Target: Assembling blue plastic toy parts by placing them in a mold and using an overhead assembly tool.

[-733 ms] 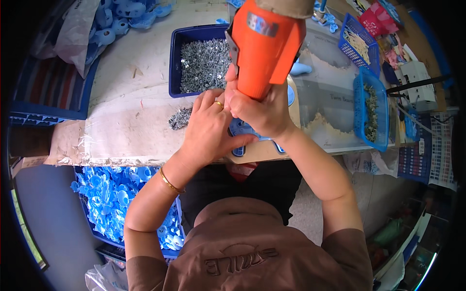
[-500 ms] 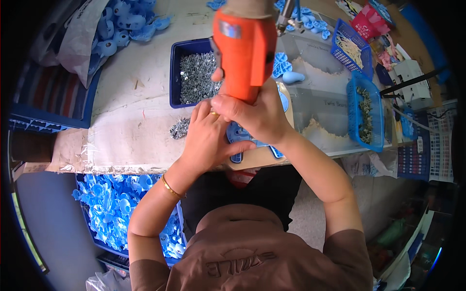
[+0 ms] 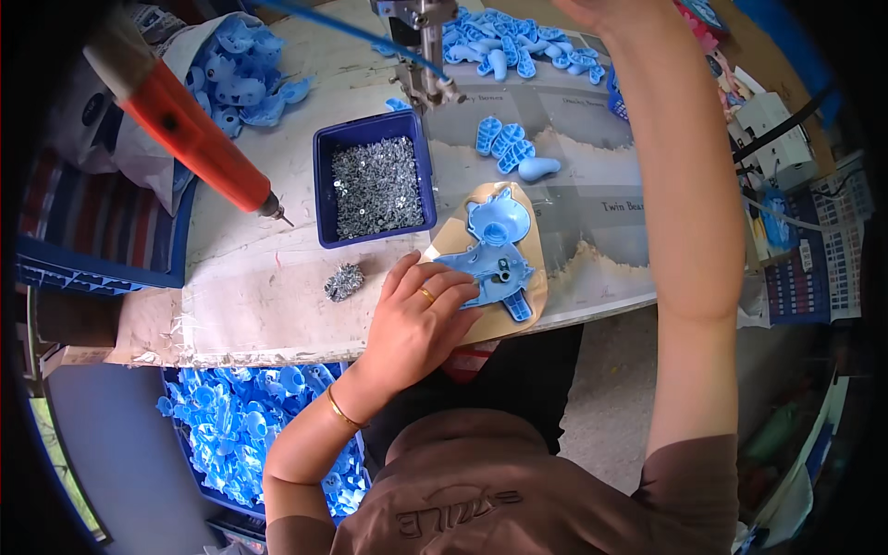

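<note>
My left hand [image 3: 418, 319] lies over the near left side of a blue plastic toy shell [image 3: 499, 262], its fingers bent onto that edge and covering part of it. The shell, with a round cup-like head end and a small metal spot in its body, sits on a tan holding board [image 3: 532, 310]. My right hand [image 3: 597, 11] is raised at the far upper edge, largely cut off, so its fingers are hidden. An orange electric screwdriver [image 3: 199, 139] hangs tilted at the left, touched by neither hand, its bit pointing down to the right.
A navy tray [image 3: 430, 199] of small screws stands left of the board, with a loose screw pile [image 3: 344, 282] before it. Blue limb pieces [image 3: 507, 143] lie beyond. A metal fixture [image 3: 421, 55] hangs overhead. A bin of blue shells [image 3: 231, 435] sits below the table edge.
My right hand has let go of the screwdriver and moved far and right. The screwdriver has swung to the left. My left hand has shifted slightly nearer, staying at the shell.
</note>
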